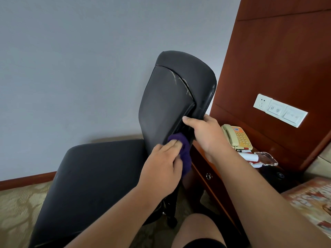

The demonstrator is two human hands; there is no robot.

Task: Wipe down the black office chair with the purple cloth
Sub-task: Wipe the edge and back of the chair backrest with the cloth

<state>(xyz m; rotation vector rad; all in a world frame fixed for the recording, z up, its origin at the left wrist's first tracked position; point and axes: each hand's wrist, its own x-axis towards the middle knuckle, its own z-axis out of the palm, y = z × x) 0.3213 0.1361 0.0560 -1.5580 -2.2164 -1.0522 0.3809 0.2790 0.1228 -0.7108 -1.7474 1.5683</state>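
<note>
The purple cloth, a soft bunched wad, lies against the lower edge of the chair backrest, at about 5 o'clock from the backrest's middle. The left hand covers the cloth from 8 o'clock, with its fingers laid nearly straight over it and pressing it to the backrest; the thumb is hidden. The right hand is just beside the cloth at 1 o'clock, with its fingers curled round the backrest's right edge and its thumb across the front.

The backrest is a smooth, black, leather-like slab with a rounded top, a curved seam and pale scuffs near 1 o'clock. The padded seat, wide and matte, spreads toward 8 o'clock.

At 3 o'clock from the hands, a beige telephone with an orange keypad sits on a reddish wooden cabinet. White switch plates are fixed to a glossy wood panel at 2 o'clock. A plain grey wall fills the left, and a patterned carpet lies at 8 o'clock.
</note>
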